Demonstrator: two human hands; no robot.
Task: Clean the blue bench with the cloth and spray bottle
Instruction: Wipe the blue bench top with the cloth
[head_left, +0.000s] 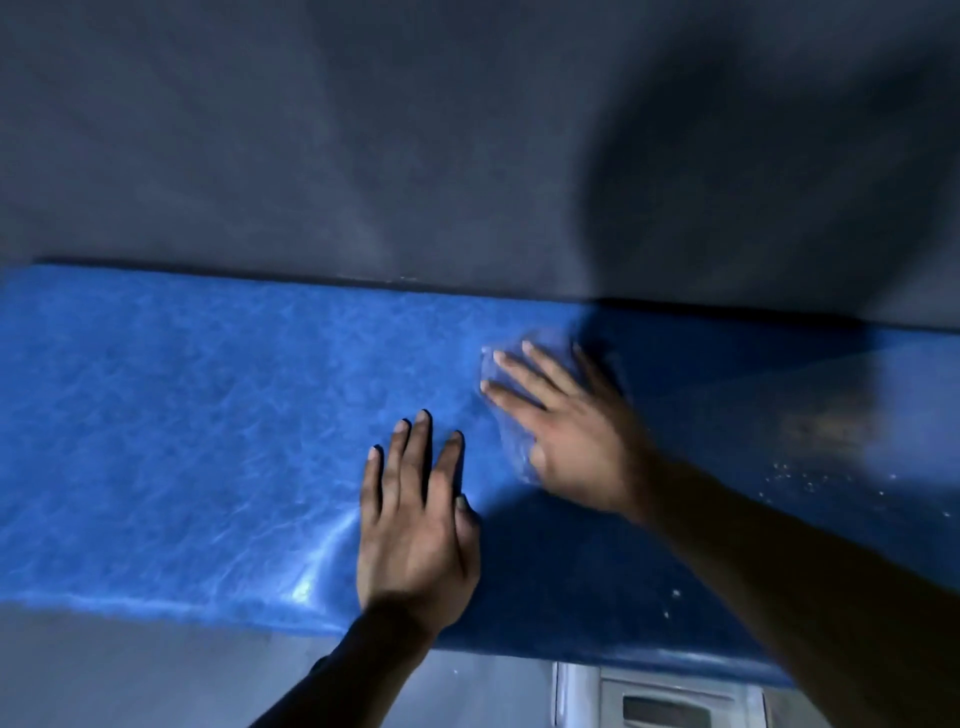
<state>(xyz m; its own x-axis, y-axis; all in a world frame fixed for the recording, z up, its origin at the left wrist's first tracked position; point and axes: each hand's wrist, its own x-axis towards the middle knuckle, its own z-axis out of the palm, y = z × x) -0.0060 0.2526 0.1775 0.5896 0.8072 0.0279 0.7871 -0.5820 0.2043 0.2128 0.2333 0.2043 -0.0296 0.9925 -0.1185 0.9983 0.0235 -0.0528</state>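
Note:
The blue bench (182, 426) runs across the view, glossy and padded. My left hand (415, 519) lies flat on it near the front edge, fingers apart and holding nothing. Just to its right, my right hand (566, 431) presses a thin pale cloth (493, 371) flat on the bench top with spread fingers. The cloth is blurred and mostly hidden under the palm, showing only beyond the fingertips and by the thumb. No spray bottle is in view.
A dark grey wall (467, 130) rises directly behind the bench. Small white specks (795, 475) dot the shaded right part of the bench. A white object with a grey panel (670, 701) sits on the floor below the front edge.

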